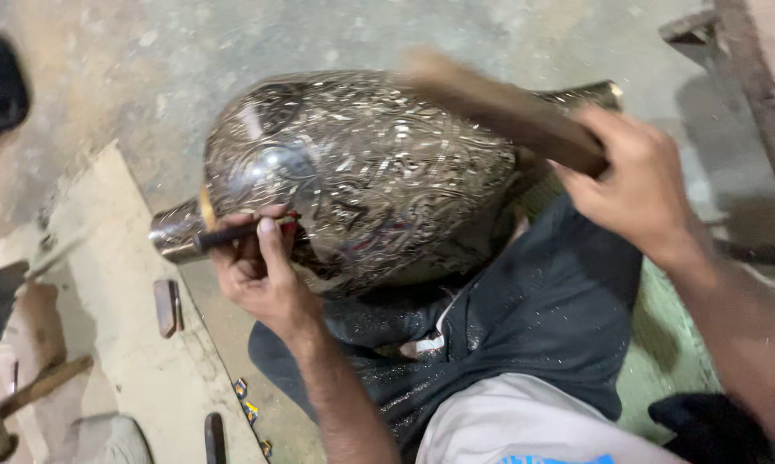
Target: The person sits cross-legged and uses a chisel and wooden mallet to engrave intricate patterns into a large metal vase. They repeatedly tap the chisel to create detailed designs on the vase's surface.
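1. Rough grey concrete floor (pixel 233 51) runs across the top of my view, with a pale worn board (pixel 130 344) at eight o'clock and dark cloth (pixel 542 318) over my lap at five o'clock.
2. Across my lap, at the centre, lies a big metal vase (pixel 362 172) on its side, neck toward nine o'clock; its bulging body is bright silver, covered in fine engraved swirls.
3. My left hand (pixel 263 279), at seven o'clock from the vase, pinches a thin dark chisel (pixel 233 234) between thumb and fingers, its tip apparently on the metal near the shoulder.
4. My right hand (pixel 637 185), at three o'clock, has its fingers wrapped tight round a wooden mallet (pixel 499 107), raised and blurred above the vase.
5. I judge this the chasing step, mid-strike; the next blow calls for a square hit on the chisel's end, the tip held steady.
6. Small tools (pixel 168 307) lie on the board at eight o'clock.
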